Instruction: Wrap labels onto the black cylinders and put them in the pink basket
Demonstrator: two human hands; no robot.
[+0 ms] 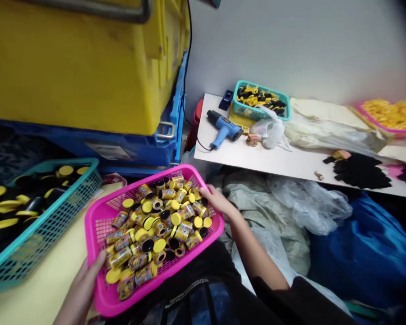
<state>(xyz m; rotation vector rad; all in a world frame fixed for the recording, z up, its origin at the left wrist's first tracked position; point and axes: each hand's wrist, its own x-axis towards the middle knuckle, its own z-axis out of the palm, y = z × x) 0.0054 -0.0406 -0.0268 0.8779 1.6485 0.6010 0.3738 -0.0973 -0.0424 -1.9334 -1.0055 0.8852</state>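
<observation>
A pink plastic basket (99, 300) is held tilted in front of my body. Inside it lie many small labelled jars (144, 273), most with yellow lids and some with black ends. My left hand (88, 275) grips the basket's near left rim, thumb over the edge. On the far right side, my right hand (218, 201) holds the rim, thumb inside and the other fingers hidden beneath. To the left of the pink basket, a teal basket (67, 198) holds larger black jars with yellow lids.
Large yellow (71, 67) and blue crates (135, 146) are stacked at upper left. A white table (243, 153) along the wall bears a blue heat gun (225, 128), a teal basket of black and yellow parts (262, 113) and plastic bags. Sacks (270, 207) and a blue bag (362, 248) lie below.
</observation>
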